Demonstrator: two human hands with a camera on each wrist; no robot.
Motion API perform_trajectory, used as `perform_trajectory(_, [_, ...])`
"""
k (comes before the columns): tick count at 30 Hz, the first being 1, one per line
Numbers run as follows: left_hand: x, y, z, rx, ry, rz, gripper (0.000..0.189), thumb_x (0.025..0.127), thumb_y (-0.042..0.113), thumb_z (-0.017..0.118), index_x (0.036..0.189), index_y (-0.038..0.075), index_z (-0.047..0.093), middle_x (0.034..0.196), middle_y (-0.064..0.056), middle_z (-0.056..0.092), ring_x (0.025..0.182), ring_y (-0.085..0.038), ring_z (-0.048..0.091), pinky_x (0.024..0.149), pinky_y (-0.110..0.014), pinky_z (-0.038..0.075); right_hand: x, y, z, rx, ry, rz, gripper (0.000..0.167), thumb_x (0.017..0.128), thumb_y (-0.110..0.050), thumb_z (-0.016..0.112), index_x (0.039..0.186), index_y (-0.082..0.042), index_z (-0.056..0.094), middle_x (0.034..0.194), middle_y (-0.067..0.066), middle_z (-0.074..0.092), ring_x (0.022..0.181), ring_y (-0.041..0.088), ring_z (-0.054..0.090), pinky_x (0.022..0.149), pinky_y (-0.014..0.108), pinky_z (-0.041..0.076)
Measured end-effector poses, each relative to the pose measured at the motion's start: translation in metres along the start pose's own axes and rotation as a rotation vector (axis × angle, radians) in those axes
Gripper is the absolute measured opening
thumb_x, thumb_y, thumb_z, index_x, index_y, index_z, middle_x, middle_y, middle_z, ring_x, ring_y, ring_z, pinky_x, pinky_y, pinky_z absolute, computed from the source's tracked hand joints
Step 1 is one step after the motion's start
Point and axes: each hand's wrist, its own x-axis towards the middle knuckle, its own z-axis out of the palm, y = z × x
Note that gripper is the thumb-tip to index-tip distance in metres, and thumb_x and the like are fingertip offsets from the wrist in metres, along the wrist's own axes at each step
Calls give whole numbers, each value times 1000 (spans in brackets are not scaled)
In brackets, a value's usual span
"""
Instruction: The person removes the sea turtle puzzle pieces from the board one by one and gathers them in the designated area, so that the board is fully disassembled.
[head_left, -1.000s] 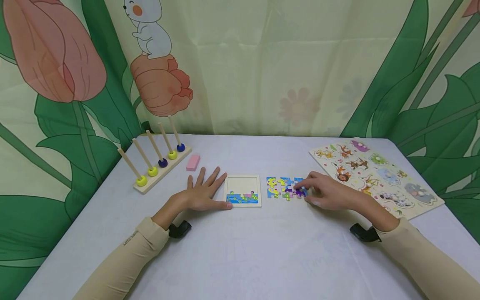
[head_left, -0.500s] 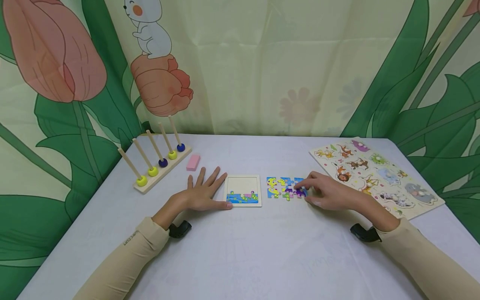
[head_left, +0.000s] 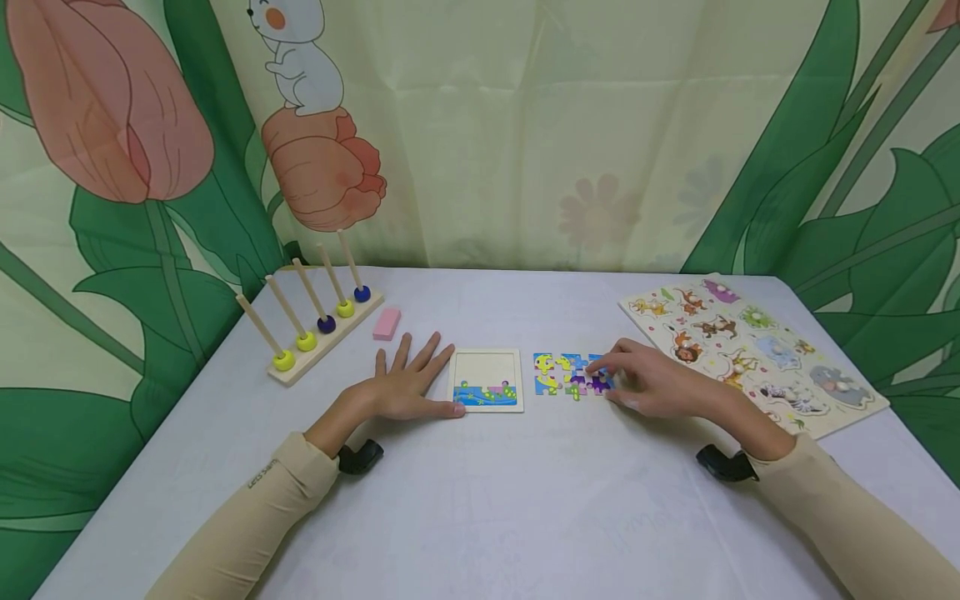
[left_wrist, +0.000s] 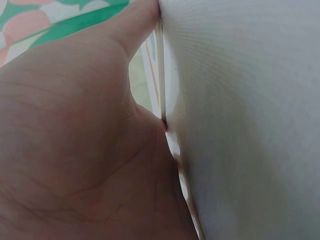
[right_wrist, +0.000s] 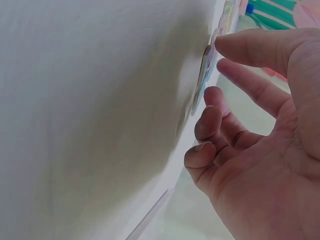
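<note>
Fingers spread, my left hand point(head_left: 403, 392) lies flat on the table, its thumb against the lower left corner of a small square puzzle board point(head_left: 486, 354). The board's lower part holds blue pieces with a water picture; its upper part is bare wood. To its right lies a group of loose jigsaw pieces point(head_left: 546, 386), yellow, blue and purple. At their right end my right hand point(head_left: 660, 382) pinches a purple puzzle piece point(head_left: 598, 385) between thumb and index finger, its other fingers curled. The right wrist view shows the pieces edge-on, near the thumb tip point(right_wrist: 225, 46).
A wooden peg stand point(head_left: 330, 337) with yellow and dark blue beads is at the left. Near it lies a pink block point(head_left: 386, 324). At the right, a large animal puzzle board point(head_left: 720, 333) sits close behind the right hand. A printed curtain point(head_left: 480, 167) hangs behind the table.
My right hand has shifted very slightly left at the purple puzzle piece. The left hand and the puzzle board have stayed where they were.
</note>
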Motion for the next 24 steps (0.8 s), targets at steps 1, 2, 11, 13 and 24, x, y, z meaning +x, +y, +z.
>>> perform_trajectory(1, [0,0,0,0,0,-1,114,86,88,56,170,38,-2,178,9,-22,162,-40,-30,122,-79,-15,1,0,0,1,5,-2,36,95,-13,79,129,-21,75,107,1,63,87,13,47,74,26,39])
perform_trajectory(2, [0,0,-1,0,0,-1,114,86,88,56,170,38,-2,178,9,-22,162,-40,-30,122,-79,-15,2,-1,1,5,10,-2,35,95,-14,79,129,-22,75,108,1,64,87,13,47,74,26,39])
perform_trajectory(11, [-3,0,-1,-20,13,18,119,82,93,54,172,35,2,180,5,-17,163,-42,-27,121,-79,-15,14,-13,8,44,32,-28,31,95,-12,78,126,-16,76,104,3,64,86,14,51,74,25,44])
perform_trajectory(13, [-3,-1,-1,-18,14,18,119,81,94,54,172,35,3,180,5,-17,163,-42,-27,122,-79,-15,18,-17,10,49,34,-46,30,96,-11,77,125,-15,76,105,3,64,87,15,53,75,26,47])
perform_trajectory(24, [-1,1,-1,-9,-1,0,113,86,87,57,170,38,-1,178,9,-21,162,-40,-29,122,-79,-15,42,-33,19,60,-27,-27,39,97,-13,73,136,-10,69,111,5,64,89,15,57,80,27,50])
